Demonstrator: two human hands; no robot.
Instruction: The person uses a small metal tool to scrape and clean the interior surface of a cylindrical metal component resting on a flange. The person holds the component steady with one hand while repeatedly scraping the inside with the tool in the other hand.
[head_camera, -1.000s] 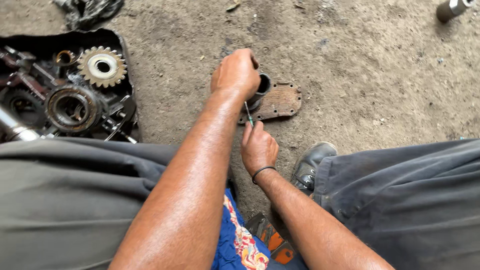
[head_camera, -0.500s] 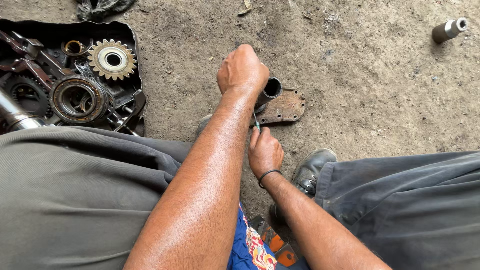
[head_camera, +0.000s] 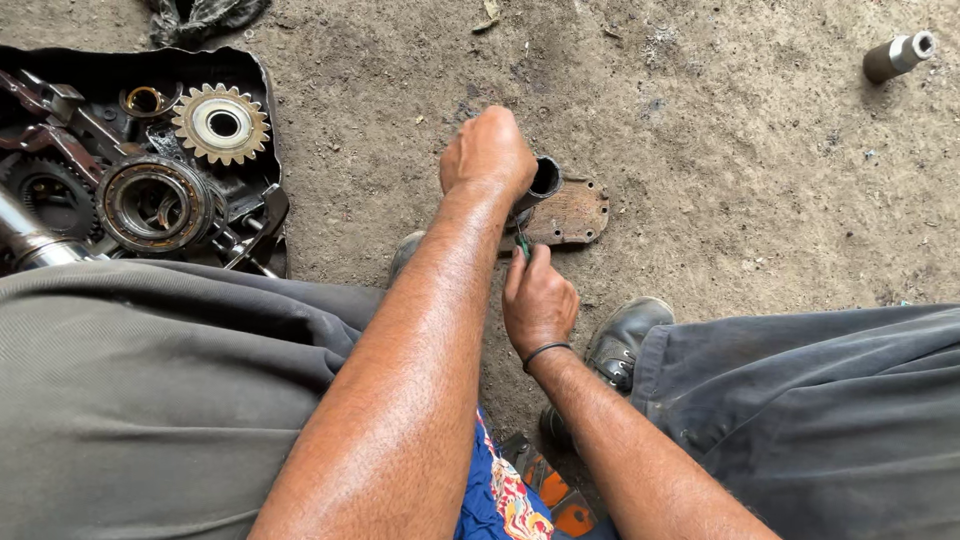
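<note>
A rusty metal plate with bolt holes and a short tube standing on it lies on the dirt floor. My left hand is closed over the tube's near side and holds the part steady. My right hand sits just below it, fingers pinched on a thin tool with a green handle whose tip points at the plate's near edge. A black band is on my right wrist. Part of the plate is hidden under my left hand.
A black tray at the left holds a toothed gear, a bearing ring and several oily parts. A metal socket lies at the far right. My knees fill the lower frame, with a black shoe between them.
The view has shifted, so the tray and socket sit lower and more in frame. Both hands stay on the plate and thin tool with little movement.
</note>
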